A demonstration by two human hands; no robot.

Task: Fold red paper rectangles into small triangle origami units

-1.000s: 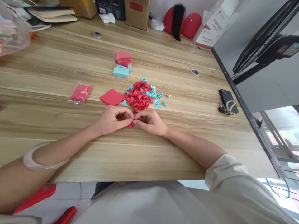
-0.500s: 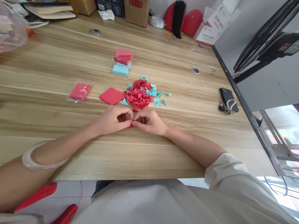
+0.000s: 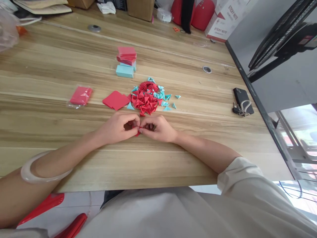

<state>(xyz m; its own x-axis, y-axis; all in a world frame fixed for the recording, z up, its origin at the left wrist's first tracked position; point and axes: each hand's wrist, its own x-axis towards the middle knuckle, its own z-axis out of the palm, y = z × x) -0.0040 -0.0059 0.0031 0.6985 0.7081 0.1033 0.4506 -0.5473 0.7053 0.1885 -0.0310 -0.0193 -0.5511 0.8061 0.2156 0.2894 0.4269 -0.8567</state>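
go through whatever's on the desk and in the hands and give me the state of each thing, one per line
left hand: pinching the small red paper piece
right hand: pinching the same piece
small red paper piece: folded, held between both hands
red and blue triangles: folded, heaped loose
red paper sheets: flat, unfolded
red and blue pads: stacked
red packet: in clear wrap

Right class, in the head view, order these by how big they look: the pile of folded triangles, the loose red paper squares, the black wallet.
1. pile of folded triangles
2. loose red paper squares
3. black wallet, though it looks close to the squares.
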